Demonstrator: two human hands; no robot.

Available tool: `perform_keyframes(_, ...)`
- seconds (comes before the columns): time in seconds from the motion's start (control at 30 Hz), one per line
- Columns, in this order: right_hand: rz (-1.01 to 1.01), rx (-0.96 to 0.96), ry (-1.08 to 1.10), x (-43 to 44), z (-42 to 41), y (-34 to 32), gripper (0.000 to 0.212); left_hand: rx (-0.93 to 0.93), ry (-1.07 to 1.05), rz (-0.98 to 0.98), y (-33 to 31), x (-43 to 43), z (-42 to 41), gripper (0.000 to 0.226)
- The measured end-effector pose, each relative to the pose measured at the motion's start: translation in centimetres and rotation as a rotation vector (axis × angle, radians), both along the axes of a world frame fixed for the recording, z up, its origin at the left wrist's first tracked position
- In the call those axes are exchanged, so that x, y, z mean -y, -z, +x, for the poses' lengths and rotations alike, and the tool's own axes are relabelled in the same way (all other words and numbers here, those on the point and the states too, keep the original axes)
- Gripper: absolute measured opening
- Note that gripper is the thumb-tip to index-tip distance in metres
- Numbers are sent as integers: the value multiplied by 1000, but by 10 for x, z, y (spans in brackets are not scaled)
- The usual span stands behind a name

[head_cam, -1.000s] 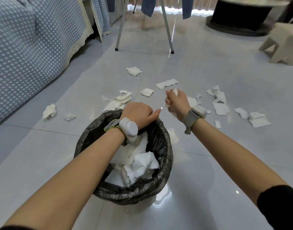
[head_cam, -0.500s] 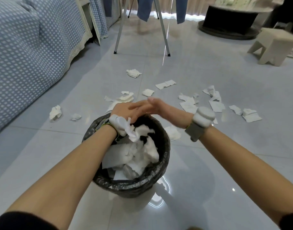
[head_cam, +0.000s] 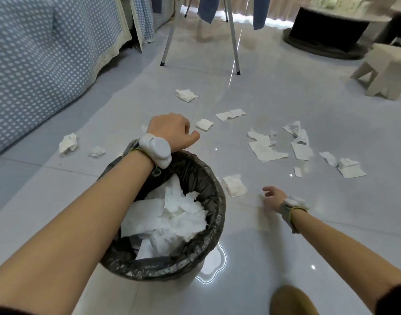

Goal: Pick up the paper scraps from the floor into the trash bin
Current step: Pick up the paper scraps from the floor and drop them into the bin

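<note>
Your one grey glossy tiled floor (head_cam: 35,201) fills the view, with one blue white-dotted bed cover (head_cam: 35,53) along its left edge. One round trash bin lined with a black plastic bag (head_cam: 220,208) stands in front of you, and a heap of white crumpled paper (head_cam: 181,212) lies inside it. One cream stool (head_cam: 385,71) sits far right, and two metal rack legs (head_cam: 166,42) stand beyond. White paper scraps (head_cam: 266,152) lie on the floor: two near the bed, about four past the bin, one just beside its right wall, and roughly eight spread out at the right. Your left hand (head_cam: 170,130) hangs over the bin's far rim. Its fingers curl under the palm, so you cannot tell if they hold anything. Your right hand (head_cam: 272,196) is blurred and low by the floor, its fingers apart and holding nothing.
</note>
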State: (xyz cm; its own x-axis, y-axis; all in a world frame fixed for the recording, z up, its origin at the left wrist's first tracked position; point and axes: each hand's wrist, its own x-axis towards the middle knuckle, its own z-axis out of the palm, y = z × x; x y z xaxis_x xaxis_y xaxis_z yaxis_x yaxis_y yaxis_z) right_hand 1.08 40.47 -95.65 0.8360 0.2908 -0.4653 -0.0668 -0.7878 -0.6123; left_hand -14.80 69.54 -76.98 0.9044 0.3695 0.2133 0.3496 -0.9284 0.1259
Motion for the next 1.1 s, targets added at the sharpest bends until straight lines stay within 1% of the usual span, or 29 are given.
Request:
perform_keyframes(0.07, -60, 16, -8, 12, 11, 21, 40, -4, 13, 27, -1, 8, 8, 36)
perform_keyframes(0.13, -43, 38, 18, 16, 14, 26, 32, -66, 92, 93, 5, 16, 8, 38)
perform_keyframes(0.23, 9, 30, -27, 9, 28, 25, 26, -164, 102, 51, 15, 17, 7, 44)
perform_keyframes(0.3, -34, 79, -157, 1, 43, 25, 22, -188, 64, 3, 16, 12, 7, 44)
perform_keyframes(0.37, -109, 144, -319, -8, 57, 27, 13, -206, 24, -21, 15, 7, 6, 43)
perform_keyframes(0.4, -127, 163, -372, -11, 65, 27, 10, -202, -3, -36, 16, 7, 5, 44)
perform_keyframes(0.47, -113, 150, -412, -18, 74, 23, 7, -194, -44, -92, 20, 6, 4, 45)
perform_keyframes(0.5, -89, 132, -418, -21, 77, 21, 7, -187, -56, -126, 22, 6, 5, 45)
perform_keyframes(0.6, 34, 115, -456, -39, 79, 14, 21, -163, -85, -164, 24, 7, 3, 44)
perform_keyframes(0.63, 83, 119, -499, -47, 76, 11, 22, -156, -89, -159, 24, 7, 2, 44)
perform_keyframes(0.7, 127, 128, -642, -65, 69, 8, 15, -153, -103, -154, 24, 8, 1, 44)
perform_keyframes(0.77, 61, 137, -812, -81, 60, 14, 18, -155, -115, -159, 25, 8, -1, 44)
perform_keyframes(0.83, -28, 201, -897, -89, 56, 20, 22, -154, -116, -156, 25, 9, -2, 45)
perform_keyframes(1.0, -110, 196, -873, -108, 66, 22, 23, -128, -120, -129, 25, 9, -2, 46)
perform_keyframes(1.03, -120, 203, -887, -111, 68, 22, 20, -118, -124, -123, 26, 9, -3, 46)
perform_keyframes(1.1, -73, 185, -879, -117, 69, 19, 11, -106, -130, -104, 26, 9, -4, 46)
